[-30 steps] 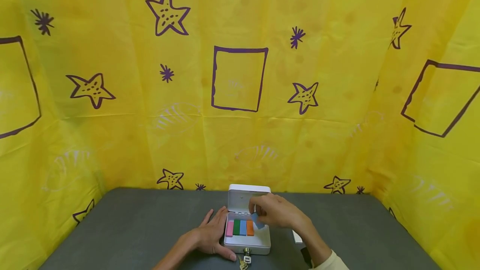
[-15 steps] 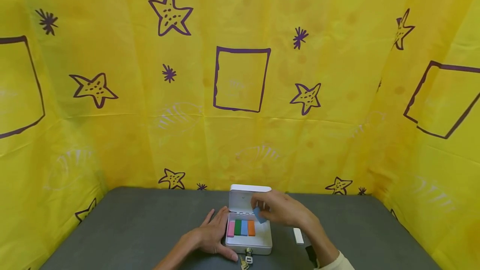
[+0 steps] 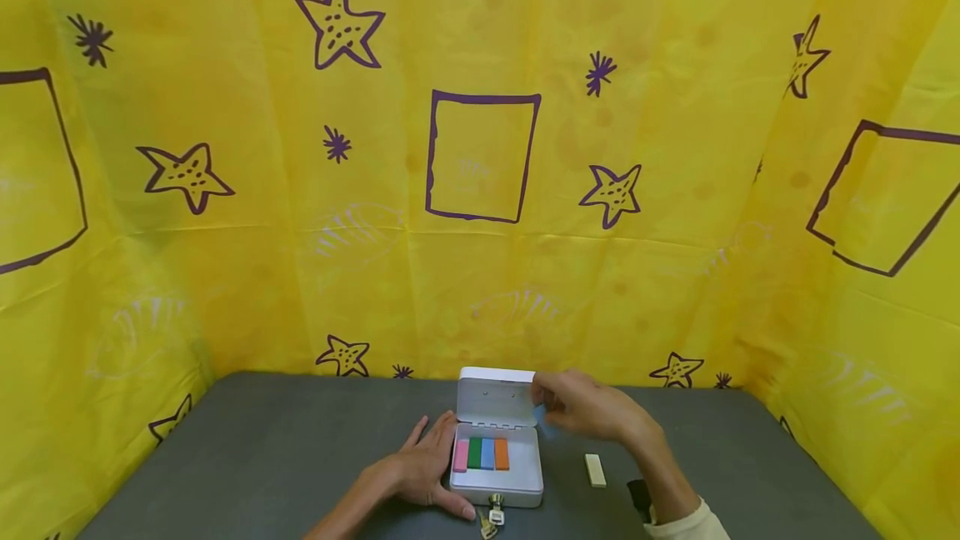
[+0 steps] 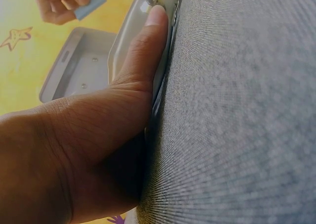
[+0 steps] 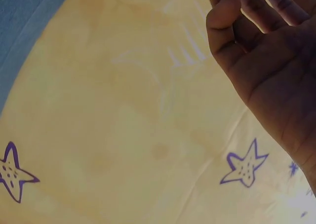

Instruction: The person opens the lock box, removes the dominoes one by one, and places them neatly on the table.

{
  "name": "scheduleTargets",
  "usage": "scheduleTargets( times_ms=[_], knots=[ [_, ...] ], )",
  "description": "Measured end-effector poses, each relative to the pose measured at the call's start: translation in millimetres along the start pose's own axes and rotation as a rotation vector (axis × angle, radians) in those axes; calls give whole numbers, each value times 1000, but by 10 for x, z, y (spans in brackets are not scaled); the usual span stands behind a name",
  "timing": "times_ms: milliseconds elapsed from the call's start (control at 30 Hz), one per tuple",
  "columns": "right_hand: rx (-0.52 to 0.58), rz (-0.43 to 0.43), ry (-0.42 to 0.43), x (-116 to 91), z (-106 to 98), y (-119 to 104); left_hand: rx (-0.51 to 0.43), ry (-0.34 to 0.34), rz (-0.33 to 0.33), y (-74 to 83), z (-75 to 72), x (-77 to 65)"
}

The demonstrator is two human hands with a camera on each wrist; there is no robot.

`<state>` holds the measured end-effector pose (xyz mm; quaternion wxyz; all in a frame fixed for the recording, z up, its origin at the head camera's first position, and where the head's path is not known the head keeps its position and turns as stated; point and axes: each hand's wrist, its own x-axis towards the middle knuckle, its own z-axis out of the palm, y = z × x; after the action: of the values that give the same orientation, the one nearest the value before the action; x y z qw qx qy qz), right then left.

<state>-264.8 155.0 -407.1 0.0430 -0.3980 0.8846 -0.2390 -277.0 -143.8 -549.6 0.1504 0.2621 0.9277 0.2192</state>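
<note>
My right hand [image 3: 588,407] pinches a light blue block [image 4: 91,6] between thumb and fingers, raised just right of the cash box's lid. The white metal cash box [image 3: 528,477] sits on the table with its lid [image 3: 487,401] up. Inside, along its left part, a pink block [image 3: 461,456], a green block [image 3: 475,453], a blue block [image 3: 488,454] and an orange block [image 3: 502,454] stand in a row. Against the box's left side rests my left hand [image 3: 420,473], fingers straight, its thumb lying along the front wall. In the right wrist view the held block is out of frame.
Keys [image 3: 489,526] hang from the lock at the box's front. A whitish block [image 3: 595,471] lies on the dark grey table [image 3: 300,440], right of the box. Yellow cloth [image 3: 480,290] with purple drawings encloses the table's back and sides.
My right hand has lifted the light blue block from over the box's inside and carried it right, past the lid's edge. The whitish block is now fully uncovered. My left hand stays put.
</note>
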Motion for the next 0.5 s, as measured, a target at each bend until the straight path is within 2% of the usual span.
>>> scheduleTargets(
  times_ms=[200,333,500],
  knots=[
    [-70,-22,20,-33,-36,63,1,-21,-16,35,-24,-25],
    [-88,-23,23,-73,-75,100,0,-3,-4,18,-14,-18],
    [-102,25,1,-151,-90,184,-3,23,17,-13,8,-9]
  ],
)
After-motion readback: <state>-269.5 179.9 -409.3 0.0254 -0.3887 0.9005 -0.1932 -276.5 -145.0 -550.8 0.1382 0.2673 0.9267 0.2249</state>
